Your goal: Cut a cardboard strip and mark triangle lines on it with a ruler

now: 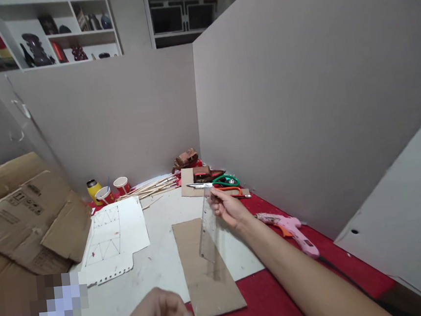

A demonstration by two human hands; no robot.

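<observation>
A clear plastic ruler (206, 232) slants over a strip of brown cardboard (217, 295). My right hand (226, 206) pinches its upper end, and the lower end hovers above or rests on the cardboard; I cannot tell which. Near the bottom edge, my left hand (159, 312) is closed with its fingers curled, just left of the strip's near end. Whatever it may hold is hidden. The strip lies partly on a white board (163, 250) and partly on the red cloth (265, 300). Beyond my right hand are green-handled scissors (225, 180) and an orange-handled tool (231, 191).
To the right lies a pink glue gun (293, 227) with its cord. A sheet with truss drawings (116, 235) is on the left, beside folded cardboard boxes (26, 208). Thin wooden sticks (154, 186), paper cups (121, 185) and a yellow bottle (94, 190) stand behind. Grey partitions (301, 96) enclose the table.
</observation>
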